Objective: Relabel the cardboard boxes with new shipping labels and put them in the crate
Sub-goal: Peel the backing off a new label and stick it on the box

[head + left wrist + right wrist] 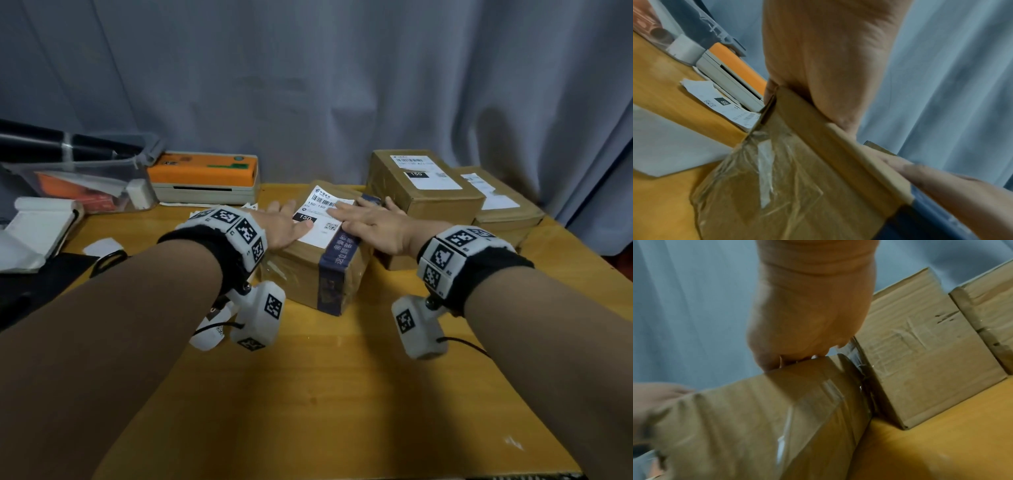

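Head view: wooden table [342,394], grey curtain [308,85].

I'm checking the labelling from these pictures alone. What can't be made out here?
- Label text on the near box: head view, too small, and both the left hand and right hand cover its sides.
- Labels on the two far boxes: head view, too small to read.
- Contents of the clear bin: head view, hazy through its wall.
- Fingertips: both wrist views, hidden beyond the box's top edge.
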